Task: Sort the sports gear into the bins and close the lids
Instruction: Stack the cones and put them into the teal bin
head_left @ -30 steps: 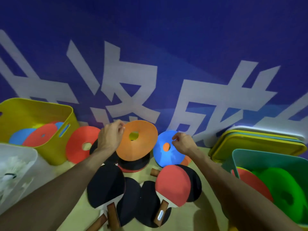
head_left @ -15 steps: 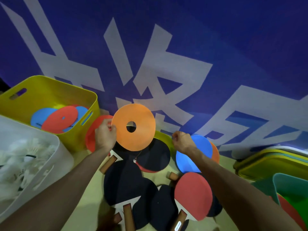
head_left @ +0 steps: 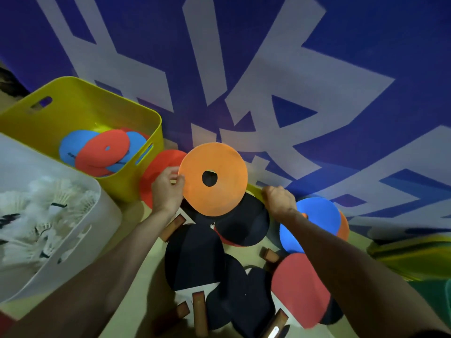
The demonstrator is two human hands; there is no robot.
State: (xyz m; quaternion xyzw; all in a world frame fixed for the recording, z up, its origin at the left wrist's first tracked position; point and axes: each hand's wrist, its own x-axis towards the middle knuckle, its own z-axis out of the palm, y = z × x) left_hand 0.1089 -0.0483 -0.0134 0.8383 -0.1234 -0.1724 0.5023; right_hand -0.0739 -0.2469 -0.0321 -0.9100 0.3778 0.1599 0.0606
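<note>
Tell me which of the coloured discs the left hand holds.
The orange disc, pinched at its edge by the left hand above the black paddles. The other discs lie in the yellow bin or beside the pile.

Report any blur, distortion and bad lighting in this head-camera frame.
Head view: dim light, so the black paddles merge into one dark mass; the orange disc in the left hand is sharp; the shuttlecocks and the yellow lids at the right edge are smeared; wide-angle distortion splays the white strokes on the banner.
</note>
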